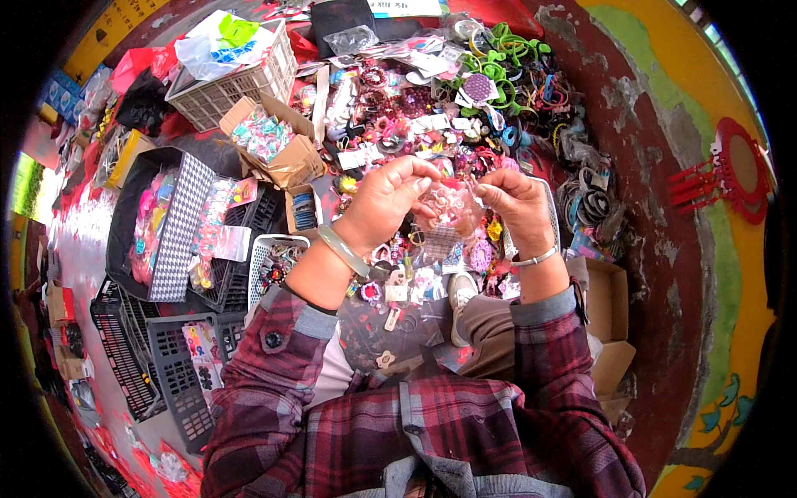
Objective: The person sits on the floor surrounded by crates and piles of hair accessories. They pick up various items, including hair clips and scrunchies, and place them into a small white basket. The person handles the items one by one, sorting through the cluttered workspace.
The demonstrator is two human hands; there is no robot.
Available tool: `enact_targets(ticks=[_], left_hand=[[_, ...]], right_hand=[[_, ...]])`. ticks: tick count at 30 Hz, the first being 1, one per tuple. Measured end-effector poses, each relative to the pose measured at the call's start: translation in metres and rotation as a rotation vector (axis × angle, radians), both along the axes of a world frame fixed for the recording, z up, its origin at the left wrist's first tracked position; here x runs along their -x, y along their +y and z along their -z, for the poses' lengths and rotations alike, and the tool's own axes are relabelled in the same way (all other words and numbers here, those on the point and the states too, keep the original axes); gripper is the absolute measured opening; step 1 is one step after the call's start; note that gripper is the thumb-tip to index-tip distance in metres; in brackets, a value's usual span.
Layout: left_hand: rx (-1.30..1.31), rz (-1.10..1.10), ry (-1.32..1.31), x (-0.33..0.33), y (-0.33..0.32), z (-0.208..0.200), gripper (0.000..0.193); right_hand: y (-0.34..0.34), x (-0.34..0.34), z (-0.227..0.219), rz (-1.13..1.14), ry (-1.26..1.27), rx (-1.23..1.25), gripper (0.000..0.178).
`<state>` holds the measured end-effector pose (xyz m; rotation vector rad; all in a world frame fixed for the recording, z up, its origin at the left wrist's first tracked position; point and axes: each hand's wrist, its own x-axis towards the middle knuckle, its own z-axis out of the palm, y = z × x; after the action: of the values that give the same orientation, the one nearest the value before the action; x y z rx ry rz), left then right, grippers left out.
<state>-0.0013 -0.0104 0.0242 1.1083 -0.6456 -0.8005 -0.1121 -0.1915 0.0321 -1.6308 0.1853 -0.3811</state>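
Note:
A small clear plastic bag with something pinkish inside hangs between my hands, above a heap of hair accessories. Thumb and fingers of my left hand pinch its upper left side. On the other side, the fingertips of my right hand close on its upper right edge. What exactly lies in the bag is too blurred to name. Below it on the floor are several small trinkets and a purple scrunchie.
Left of the heap stand a beige plastic crate, an open cardboard box of small packets, and a houndstooth-lidded box. Black plastic baskets lie nearer. Green headbands and black hair ties lie along the right wall.

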Motion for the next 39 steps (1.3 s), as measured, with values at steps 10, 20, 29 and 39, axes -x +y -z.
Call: enact_targets(ticks=[10,20,29,39], left_hand=[[0.059,-0.052,-0.054,-0.011,0.003,0.002,0.016],[-0.041,-0.035,-0.139,-0.007,0.002,0.003,0.021],[-0.175,-0.035,-1.111,-0.009,-0.002,0.018,0.022],[-0.215,0.063,-0.825,-0.017,0.010,0.002,0.017]], right_hand=[[-0.017,0.001,0.006,0.158,-0.085,-0.155,0.009],[0.001,-0.001,0.009,0.027,0.014,-0.131,0.011],[0.017,-0.002,0.005,-0.067,0.002,0.398,0.006],[0.003,0.005,0.004,-0.096,-0.047,0.101,0.009]])
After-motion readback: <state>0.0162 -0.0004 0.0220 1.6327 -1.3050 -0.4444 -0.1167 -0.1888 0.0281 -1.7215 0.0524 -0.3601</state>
